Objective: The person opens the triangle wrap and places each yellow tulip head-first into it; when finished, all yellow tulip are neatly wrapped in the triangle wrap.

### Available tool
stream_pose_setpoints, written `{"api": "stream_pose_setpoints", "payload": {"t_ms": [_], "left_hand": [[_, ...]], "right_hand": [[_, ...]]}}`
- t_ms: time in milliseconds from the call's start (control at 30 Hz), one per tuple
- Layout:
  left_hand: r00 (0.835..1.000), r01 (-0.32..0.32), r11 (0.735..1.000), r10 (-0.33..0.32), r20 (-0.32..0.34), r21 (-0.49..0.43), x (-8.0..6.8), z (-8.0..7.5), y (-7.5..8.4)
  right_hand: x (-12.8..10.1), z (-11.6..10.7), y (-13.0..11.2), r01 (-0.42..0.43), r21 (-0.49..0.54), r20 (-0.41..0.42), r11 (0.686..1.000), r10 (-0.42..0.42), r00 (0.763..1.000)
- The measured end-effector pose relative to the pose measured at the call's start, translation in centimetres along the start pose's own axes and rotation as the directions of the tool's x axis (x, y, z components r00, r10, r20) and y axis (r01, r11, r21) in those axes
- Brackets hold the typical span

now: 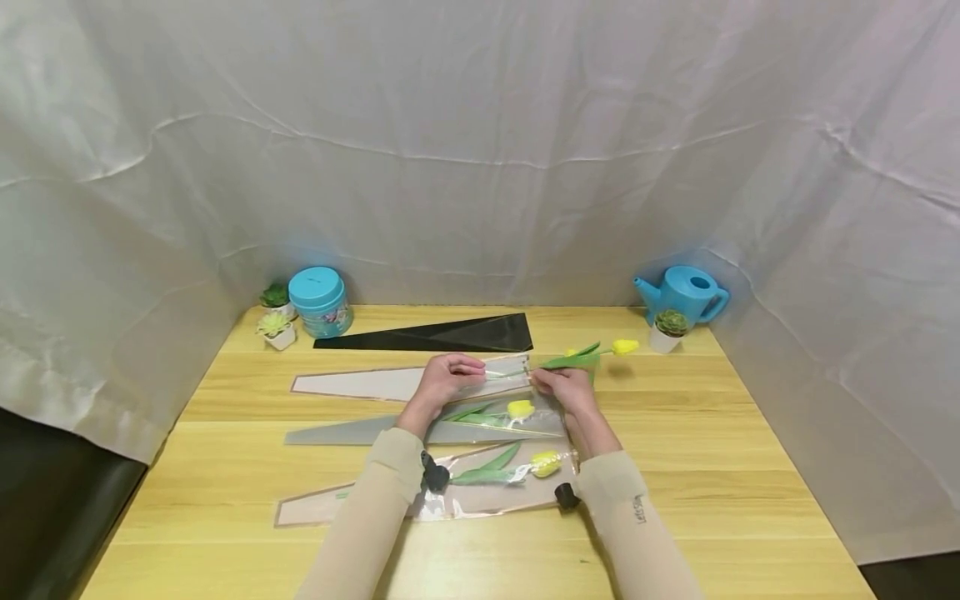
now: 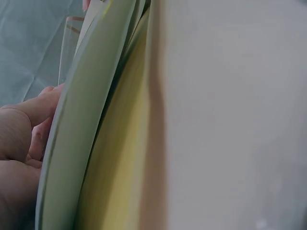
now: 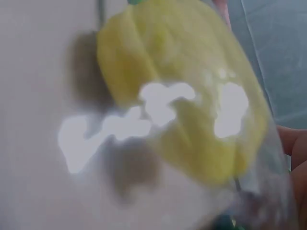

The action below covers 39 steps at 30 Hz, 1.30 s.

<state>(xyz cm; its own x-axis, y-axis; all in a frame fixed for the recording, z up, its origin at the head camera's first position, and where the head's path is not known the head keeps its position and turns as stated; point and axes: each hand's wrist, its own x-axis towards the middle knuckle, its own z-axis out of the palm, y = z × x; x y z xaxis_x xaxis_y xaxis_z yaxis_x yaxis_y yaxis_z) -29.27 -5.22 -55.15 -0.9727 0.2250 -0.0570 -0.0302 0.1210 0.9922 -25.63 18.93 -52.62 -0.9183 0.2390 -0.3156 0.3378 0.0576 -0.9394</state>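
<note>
A yellow tulip [image 1: 625, 347] with green leaves points right, its stem running into the open wide end of a white flower sleeve [image 1: 356, 382] with a pinkish border. My right hand [image 1: 573, 392] pinches the tulip at its stem, right at the sleeve's mouth. Over the sleeve's middle, my left hand [image 1: 446, 383] has its fingertips and thumb together on the sleeve by the stem. Closer to me lie a grey sleeve [image 1: 330, 433] and a pale sleeve [image 1: 307, 508], each with a yellow tulip inside. The right wrist view shows a tulip bloom [image 3: 182, 96] under shiny clear film.
A black sleeve [image 1: 420, 335] lies farther back. At the back left stand a blue lidded jar [image 1: 318, 300] and two small potted succulents [image 1: 277, 329]. A blue watering can [image 1: 682, 296] and another potted succulent [image 1: 669, 329] stand back right. Grey curtains surround the wooden table [image 1: 690, 500].
</note>
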Motion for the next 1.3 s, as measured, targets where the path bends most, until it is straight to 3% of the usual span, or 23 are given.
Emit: {"api": "stream_pose_setpoints", "payload": {"t_ms": [233, 467, 533, 700, 967, 1300], "left_hand": [[1.000, 0.003, 1.000, -0.003, -0.006, 0.014, -0.1, 0.2, 0.1], [1.000, 0.008, 1.000, -0.008, 0.001, 0.006, -0.1, 0.1, -0.1], [1.000, 0.008, 1.000, -0.008, 0.000, 0.002, 0.0, 0.1, -0.1], [1.000, 0.017, 1.000, -0.017, -0.006, -0.003, 0.0, 0.1, 0.0], [1.000, 0.018, 1.000, -0.018, 0.007, -0.010, -0.2, 0.3, -0.1], [1.000, 0.021, 1.000, -0.021, 0.002, -0.002, 0.0, 0.1, -0.1]], "right_hand": [[-1.0, -2.0, -0.1, 0.019, -0.073, 0.006, 0.997, -0.018, 1.000], [-1.0, -6.3, -2.1, 0.174, -0.155, -0.026, 0.972, -0.180, 0.983], [-0.4, -8.1, -2.8, 0.251, -0.223, -0.041, 0.942, -0.267, 0.963], [1.4, -11.9, -3.1, 0.382, -0.437, -0.009, 0.814, -0.429, 0.903], [3.7, -14.0, -1.4, 0.413, -0.553, 0.189, 0.724, -0.374, 0.908], [5.7, -13.9, -0.2, 0.407, -0.629, 0.277, 0.662, -0.298, 0.914]]}}
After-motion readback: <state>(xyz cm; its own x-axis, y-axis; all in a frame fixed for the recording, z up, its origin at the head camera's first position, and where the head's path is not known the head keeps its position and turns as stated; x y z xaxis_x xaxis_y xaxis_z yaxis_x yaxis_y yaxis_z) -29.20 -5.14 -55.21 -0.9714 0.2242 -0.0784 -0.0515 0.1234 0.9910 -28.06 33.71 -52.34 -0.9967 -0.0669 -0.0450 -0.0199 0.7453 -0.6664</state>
